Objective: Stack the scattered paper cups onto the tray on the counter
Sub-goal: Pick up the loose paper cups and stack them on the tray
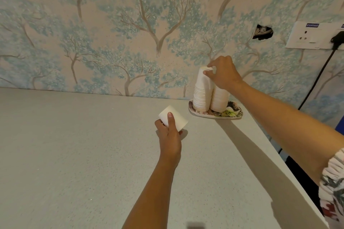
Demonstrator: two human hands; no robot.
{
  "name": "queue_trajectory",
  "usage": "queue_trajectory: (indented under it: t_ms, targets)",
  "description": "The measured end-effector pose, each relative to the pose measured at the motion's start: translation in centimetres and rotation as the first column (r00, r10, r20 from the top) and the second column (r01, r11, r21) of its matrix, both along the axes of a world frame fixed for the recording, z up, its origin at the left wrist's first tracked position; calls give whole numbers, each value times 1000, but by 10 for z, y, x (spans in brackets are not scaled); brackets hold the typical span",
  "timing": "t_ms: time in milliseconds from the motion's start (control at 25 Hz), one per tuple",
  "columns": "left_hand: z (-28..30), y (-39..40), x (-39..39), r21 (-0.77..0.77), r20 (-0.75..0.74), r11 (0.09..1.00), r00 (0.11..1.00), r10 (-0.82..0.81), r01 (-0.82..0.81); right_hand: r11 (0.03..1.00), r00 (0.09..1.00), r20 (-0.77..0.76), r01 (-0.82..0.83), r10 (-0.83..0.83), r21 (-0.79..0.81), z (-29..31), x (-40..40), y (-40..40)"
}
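Two stacks of upturned white paper cups stand side by side on a small floral tray (235,114) at the back right of the counter. My right hand (223,74) pinches the top cup of the taller left stack (202,91) between thumb and fingers. It also covers the top of the shorter right stack (219,101). My left hand (169,135) holds a single white paper cup (175,118) tilted on its side, just above the counter, a little in front and to the left of the tray.
The grey speckled counter (83,154) runs back to a wall with tree-pattern wallpaper (130,33). Its right edge drops off close beside the tray. A white socket plate (314,35) with a black plug and cable hangs on the wall at right.
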State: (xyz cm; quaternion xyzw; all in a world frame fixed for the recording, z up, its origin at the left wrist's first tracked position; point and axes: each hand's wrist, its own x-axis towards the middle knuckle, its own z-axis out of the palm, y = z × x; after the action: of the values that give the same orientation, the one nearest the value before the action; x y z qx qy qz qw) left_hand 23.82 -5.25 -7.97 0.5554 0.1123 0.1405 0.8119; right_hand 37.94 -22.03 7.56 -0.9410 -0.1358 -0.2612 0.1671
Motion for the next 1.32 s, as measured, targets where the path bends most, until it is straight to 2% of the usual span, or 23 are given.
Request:
queue_trajectory:
  t_ms: [80,120,240,320,400,600,720,800,880,1000,1040,1120,1200,1320]
  targets:
    - [0,-1,0,30,20,999,1000,-13,13,987,984,75,-157,159,-34,-5,-16,8]
    - [1,-1,-1,39,33,999,999,-18,17,960,959,41,-281,281,-11,-10,-27,14]
    - [3,-2,-4,44,69,999,997,-19,16,836,797,-253,-521,548,169,-33,-61,35]
    - [3,-2,-3,52,67,999,998,-14,10,809,693,-421,-536,585,242,-52,-77,47]
    - [1,-3,-2,74,38,997,999,-5,2,817,642,-514,-513,569,264,-71,-82,53]
    - [1,-4,-6,142,41,989,998,-41,34,821,627,-531,-454,571,347,-86,-79,48]
    - [3,-4,-8,133,74,989,995,-74,64,782,674,-412,-442,613,439,-79,-77,33]
    - [4,-3,-8,136,77,989,994,-73,62,781,786,-258,-401,562,480,-63,-70,22]
    - [4,-4,-7,137,61,989,996,-72,63,780,899,-62,-340,434,525,-42,-58,8]
    - [3,-5,-6,133,27,987,995,-94,90,769,969,178,-242,169,591,-14,-33,-20]
    - [3,-5,-6,130,17,987,995,-102,99,768,975,204,-201,93,608,-8,-23,-29]
    - [3,-5,-6,123,4,987,995,-104,103,778,987,159,-100,0,620,-4,-5,-43]
    - [3,-6,-5,113,-3,989,995,-101,101,815,997,77,-22,-28,580,-6,6,-50]
    - [3,-6,-4,122,0,988,995,-98,97,870,998,62,-25,-7,493,-13,13,-54]
